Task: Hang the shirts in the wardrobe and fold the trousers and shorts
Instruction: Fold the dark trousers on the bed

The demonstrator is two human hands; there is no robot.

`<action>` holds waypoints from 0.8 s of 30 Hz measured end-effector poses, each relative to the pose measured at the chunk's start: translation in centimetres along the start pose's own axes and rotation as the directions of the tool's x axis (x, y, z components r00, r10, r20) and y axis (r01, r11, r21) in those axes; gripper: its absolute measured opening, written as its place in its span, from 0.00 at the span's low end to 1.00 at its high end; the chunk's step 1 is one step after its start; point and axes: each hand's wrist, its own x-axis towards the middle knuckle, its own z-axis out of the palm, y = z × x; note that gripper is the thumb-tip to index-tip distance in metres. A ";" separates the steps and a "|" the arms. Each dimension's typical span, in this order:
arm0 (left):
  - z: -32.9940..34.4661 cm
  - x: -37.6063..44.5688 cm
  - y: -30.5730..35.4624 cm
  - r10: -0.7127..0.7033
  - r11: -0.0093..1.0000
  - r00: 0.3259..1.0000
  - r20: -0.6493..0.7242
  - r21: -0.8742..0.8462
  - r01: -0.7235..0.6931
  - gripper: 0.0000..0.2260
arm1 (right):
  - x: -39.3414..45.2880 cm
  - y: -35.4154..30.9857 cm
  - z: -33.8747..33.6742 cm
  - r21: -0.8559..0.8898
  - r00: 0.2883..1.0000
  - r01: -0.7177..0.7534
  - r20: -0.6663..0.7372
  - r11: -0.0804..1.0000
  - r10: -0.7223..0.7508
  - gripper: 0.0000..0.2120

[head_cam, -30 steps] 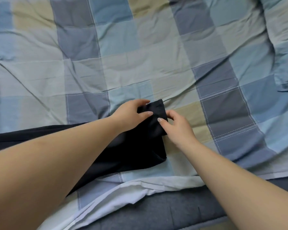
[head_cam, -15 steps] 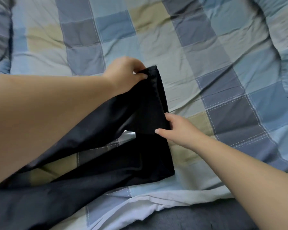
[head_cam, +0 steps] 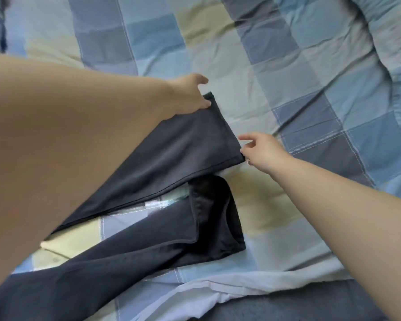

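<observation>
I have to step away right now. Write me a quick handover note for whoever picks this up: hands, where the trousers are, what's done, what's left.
Left hand: grips the far corner of the upper trouser leg's hem.
Right hand: pinches the near corner of the same hem, fingers loosely curled.
Dark trousers: on the checked bedspread, legs split apart; the upper leg is stretched out between the hands, the lower leg lies rumpled at its end, near the bed's edge.
Done: one leg spread flat.
Left: line up both legs, smooth them, fold the trousers. No shirts, shorts or wardrobe in view.
</observation>
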 end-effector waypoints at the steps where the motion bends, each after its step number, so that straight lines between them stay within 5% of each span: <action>1: 1.3 -0.5 -1.0 -0.020 0.998 0.999 0.034 -0.057 0.022 0.23 | -0.5 0.7 0.5 -0.062 1.000 -0.017 0.009 0.998 0.017 0.18; 5: 7.0 -4.2 -5.1 -0.098 0.969 0.983 0.153 -0.212 0.129 0.12 | -4.1 4.9 3.3 -0.096 0.989 -0.139 0.040 0.986 0.143 0.20; 10: 12.1 -9.4 -9.3 -0.233 0.957 0.958 0.167 -0.134 0.256 0.11 | -10.4 8.6 7.5 0.015 0.975 -0.201 0.101 0.979 0.199 0.15; 15: 14.5 -11.9 -8.8 -0.320 0.911 0.900 0.298 -0.164 0.378 0.22 | -14.8 9.1 10.2 0.075 0.982 -0.176 0.088 0.982 0.169 0.37; 20: 14.6 -10.9 -6.2 -0.392 0.769 0.883 0.258 -0.436 0.468 0.05 | -16.2 8.4 9.8 0.196 0.995 -0.045 -0.078 0.980 0.061 0.26; 22: 14.1 -10.4 -5.6 -0.414 0.719 0.868 0.274 -0.486 0.496 0.06 | -17.0 8.7 9.1 0.205 0.993 -0.015 -0.115 0.979 0.039 0.23; 24: 13.5 -10.0 -5.3 -0.367 0.795 0.900 0.234 -0.424 0.434 0.04 | -18.5 10.0 8.1 0.186 0.991 -0.048 -0.115 0.981 0.071 0.19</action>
